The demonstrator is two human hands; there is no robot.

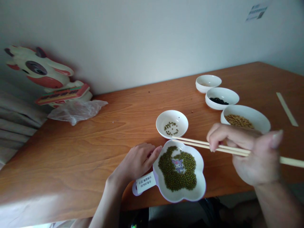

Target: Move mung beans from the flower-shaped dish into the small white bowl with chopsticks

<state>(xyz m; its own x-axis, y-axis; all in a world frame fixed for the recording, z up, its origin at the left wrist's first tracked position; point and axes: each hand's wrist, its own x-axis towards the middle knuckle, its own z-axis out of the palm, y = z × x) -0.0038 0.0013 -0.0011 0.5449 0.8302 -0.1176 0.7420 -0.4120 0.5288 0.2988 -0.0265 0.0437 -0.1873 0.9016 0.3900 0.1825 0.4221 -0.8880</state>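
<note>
A flower-shaped white dish [200, 161] with a lilac edge and a short labelled handle lies at the table's front edge, holding many green mung beans [171, 177] around a cartoon print. My left hand [140, 160] rests at its left side, fingers curled and thumb against the rim. In my right hand [247, 152] is a pair of wooden chopsticks [197, 143]. Their tips nearly meet above the gap between the dish and a small white bowl [182, 122]; no bean is discernible between them. Several mung beans [171, 128] lie scattered inside that bowl.
To the right stand white bowls: one with tan beans [238, 121], one with black beans [218, 100], and another bowl [209, 77] behind. A pale wooden strip [287, 108] lies far right. At left, a cow toy [52, 76] stands by a plastic bag [77, 110].
</note>
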